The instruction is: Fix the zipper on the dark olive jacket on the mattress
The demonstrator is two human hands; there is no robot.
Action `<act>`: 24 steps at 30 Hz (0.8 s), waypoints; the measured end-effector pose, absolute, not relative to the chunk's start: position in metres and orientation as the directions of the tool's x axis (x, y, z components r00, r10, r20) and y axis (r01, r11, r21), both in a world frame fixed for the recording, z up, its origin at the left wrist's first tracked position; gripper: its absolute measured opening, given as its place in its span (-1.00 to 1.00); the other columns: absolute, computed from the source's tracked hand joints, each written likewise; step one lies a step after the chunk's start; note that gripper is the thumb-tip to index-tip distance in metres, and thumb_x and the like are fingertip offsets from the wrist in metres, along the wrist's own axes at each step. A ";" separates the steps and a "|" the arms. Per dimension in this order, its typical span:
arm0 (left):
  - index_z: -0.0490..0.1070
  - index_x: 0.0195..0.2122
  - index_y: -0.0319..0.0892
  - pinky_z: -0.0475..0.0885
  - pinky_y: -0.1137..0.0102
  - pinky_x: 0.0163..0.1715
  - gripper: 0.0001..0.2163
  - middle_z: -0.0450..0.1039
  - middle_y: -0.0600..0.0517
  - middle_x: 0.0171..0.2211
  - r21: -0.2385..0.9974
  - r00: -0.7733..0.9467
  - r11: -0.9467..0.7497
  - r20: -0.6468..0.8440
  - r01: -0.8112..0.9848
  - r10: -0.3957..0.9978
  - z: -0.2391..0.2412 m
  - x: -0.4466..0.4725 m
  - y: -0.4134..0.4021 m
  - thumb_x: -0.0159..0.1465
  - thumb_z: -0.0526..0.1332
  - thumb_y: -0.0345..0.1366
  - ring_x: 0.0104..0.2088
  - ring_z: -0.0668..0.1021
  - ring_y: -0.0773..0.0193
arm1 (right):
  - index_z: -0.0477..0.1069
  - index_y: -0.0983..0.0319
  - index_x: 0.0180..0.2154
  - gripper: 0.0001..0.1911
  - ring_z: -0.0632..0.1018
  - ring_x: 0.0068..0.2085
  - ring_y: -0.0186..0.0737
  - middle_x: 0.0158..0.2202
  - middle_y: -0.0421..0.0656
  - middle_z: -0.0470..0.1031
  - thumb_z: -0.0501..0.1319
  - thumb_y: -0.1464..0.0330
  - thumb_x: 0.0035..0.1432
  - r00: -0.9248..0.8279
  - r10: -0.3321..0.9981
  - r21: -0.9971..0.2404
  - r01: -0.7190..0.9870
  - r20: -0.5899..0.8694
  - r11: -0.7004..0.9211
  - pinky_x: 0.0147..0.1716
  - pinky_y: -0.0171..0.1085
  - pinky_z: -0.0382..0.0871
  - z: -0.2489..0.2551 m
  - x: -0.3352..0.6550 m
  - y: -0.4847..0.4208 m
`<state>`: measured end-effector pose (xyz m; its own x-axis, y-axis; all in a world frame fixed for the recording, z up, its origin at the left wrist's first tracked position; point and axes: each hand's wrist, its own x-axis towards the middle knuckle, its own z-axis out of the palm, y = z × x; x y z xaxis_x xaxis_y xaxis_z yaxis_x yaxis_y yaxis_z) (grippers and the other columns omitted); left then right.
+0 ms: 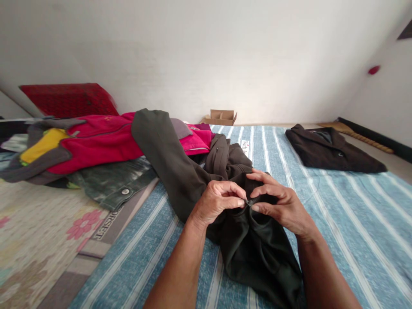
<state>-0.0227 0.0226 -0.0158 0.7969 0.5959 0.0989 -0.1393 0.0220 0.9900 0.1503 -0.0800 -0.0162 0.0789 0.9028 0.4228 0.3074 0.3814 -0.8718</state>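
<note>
A dark grey-green garment (257, 249) lies bunched in front of me, with one long sleeve or trouser leg (161, 146) stretched to the upper left. My left hand (219, 199) pinches the garment's edge between thumb and fingertips, beside a small metallic piece (247, 201) that looks like a zipper part. Facing it, my right hand (280, 199) grips the opposite side of that edge between thumb and fingers. The fingertips of both hands almost meet. Folds hide the rest of the garment's opening. A brownish-grey part with a zipped pocket (219, 154) is crumpled just behind.
On the left is a pile with a pink and grey jacket (106, 141) and dark denim (112, 182). A folded dark brown garment (331, 150) rests at right on the blue striped sheet (341, 219). Behind are a cardboard box (222, 116) and a red object (69, 99).
</note>
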 end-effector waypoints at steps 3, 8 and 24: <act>0.52 -0.45 -0.27 0.35 0.47 -0.43 -0.92 0.48 0.03 -0.47 0.990 0.796 0.030 0.093 -0.139 0.598 -0.015 -0.022 0.023 -0.01 0.33 -0.44 -0.47 0.48 0.36 | 0.53 0.08 -0.33 -0.85 0.19 0.24 -0.06 0.09 -0.19 0.38 0.38 0.33 -0.04 0.085 0.902 -0.874 0.300 0.423 0.382 0.23 -0.01 0.00 -0.016 0.150 -0.080; 0.52 -0.45 -0.27 0.36 0.47 -0.43 -0.92 0.48 0.02 -0.47 0.992 0.793 0.039 0.072 -0.120 0.604 -0.014 -0.022 0.022 -0.02 0.33 -0.44 -0.47 0.48 0.34 | 0.54 0.10 -0.34 -0.85 0.20 0.24 -0.02 0.08 -0.16 0.38 0.38 0.29 -0.04 0.096 0.904 -0.877 0.304 0.417 0.373 0.22 0.02 0.02 -0.016 0.150 -0.081; 0.52 -0.47 -0.28 0.36 0.50 -0.47 -0.90 0.49 0.04 -0.53 0.994 0.779 0.058 0.038 -0.095 0.626 -0.014 -0.021 0.022 -0.04 0.36 -0.43 -0.51 0.48 0.38 | 0.54 0.09 -0.34 -0.86 0.21 0.23 -0.03 0.07 -0.17 0.40 0.39 0.29 -0.05 0.099 0.908 -0.880 0.308 0.407 0.361 0.22 0.03 0.03 -0.015 0.150 -0.081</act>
